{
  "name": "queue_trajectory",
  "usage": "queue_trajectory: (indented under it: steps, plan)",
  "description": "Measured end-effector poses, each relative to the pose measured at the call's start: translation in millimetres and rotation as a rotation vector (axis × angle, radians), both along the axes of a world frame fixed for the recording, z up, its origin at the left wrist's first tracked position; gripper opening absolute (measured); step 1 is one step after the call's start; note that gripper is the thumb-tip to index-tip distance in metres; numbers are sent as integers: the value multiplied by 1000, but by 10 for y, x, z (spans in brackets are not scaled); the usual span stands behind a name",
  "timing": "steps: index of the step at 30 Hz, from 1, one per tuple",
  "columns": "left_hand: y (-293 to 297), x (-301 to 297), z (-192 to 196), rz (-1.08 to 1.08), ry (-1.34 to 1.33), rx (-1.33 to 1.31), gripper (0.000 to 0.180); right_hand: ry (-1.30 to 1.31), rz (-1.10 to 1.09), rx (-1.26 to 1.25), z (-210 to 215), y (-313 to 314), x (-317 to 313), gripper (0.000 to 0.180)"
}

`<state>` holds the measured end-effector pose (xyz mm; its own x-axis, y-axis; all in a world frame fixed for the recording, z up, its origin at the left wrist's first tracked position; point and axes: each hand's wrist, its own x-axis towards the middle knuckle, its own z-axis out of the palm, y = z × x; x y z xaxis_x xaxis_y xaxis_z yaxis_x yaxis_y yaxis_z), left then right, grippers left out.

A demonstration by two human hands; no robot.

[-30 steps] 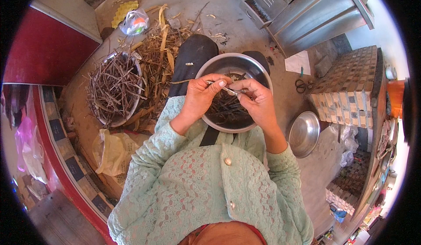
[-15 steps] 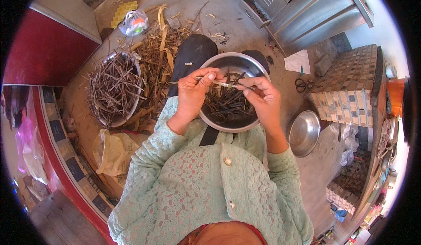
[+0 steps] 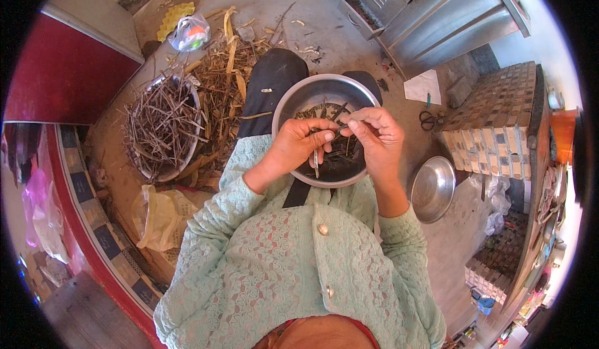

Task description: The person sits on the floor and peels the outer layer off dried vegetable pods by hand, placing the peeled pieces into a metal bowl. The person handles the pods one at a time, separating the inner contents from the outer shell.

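A steel basin (image 3: 282,108) rests in my lap with dark, slender dried bean pods (image 3: 340,162) inside. Over it, my left hand (image 3: 301,142) is closed, and a pale strip (image 3: 317,167), apparently a split pod, sticks out below its fingers. My right hand (image 3: 379,138) pinches a thin dark piece (image 3: 342,128), which looks like a dried bean pod. Fingertips of both hands meet around this piece, hiding most of it. Beneath my hands, part of the basin's contents is covered.
At left stands a basin heaped with brown stick-like pods (image 3: 163,127), beside loose dry husks and stalks (image 3: 218,68). A yellowish plastic bag (image 3: 156,221) lies nearer. On the right are an empty metal bowl (image 3: 433,190), scissors (image 3: 428,120), white paper (image 3: 423,88) and a tiled brick structure (image 3: 490,124).
My left hand has moved right and slightly down, over the basin, to meet my right hand. The pale strip once stretched between both hands now hangs from the left. The basin has shifted slightly left.
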<state>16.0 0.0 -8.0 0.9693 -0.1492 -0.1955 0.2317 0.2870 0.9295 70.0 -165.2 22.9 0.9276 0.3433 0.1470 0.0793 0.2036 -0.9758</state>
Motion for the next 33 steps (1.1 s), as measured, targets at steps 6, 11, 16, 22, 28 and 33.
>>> queue_trajectory:
  steps: [6, 11, 16, 22, 28, 33]
  plan:
    - [29, -21, 19, -57, 23, -7, 16, 8, -16, -83, 7, 6, -27, 14]
    - [54, -15, -6, -20, 12, -34, 15, 12, 20, -84, 26, 33, 8, 15]
    - [238, -63, 113, 96, -2, 48, 15, -87, 4, -276, 128, -50, 83, 13]
    - [592, -169, 234, 300, -52, 51, 15, -609, 172, -786, 180, -57, 171, 15]
    - [1200, -323, 187, 639, -46, 258, 15, -941, 267, -1163, 78, -26, 150, 19]
    - [1643, -458, -136, 740, -58, 1590, 37, -931, 347, -1187, 29, -30, 188, 9]
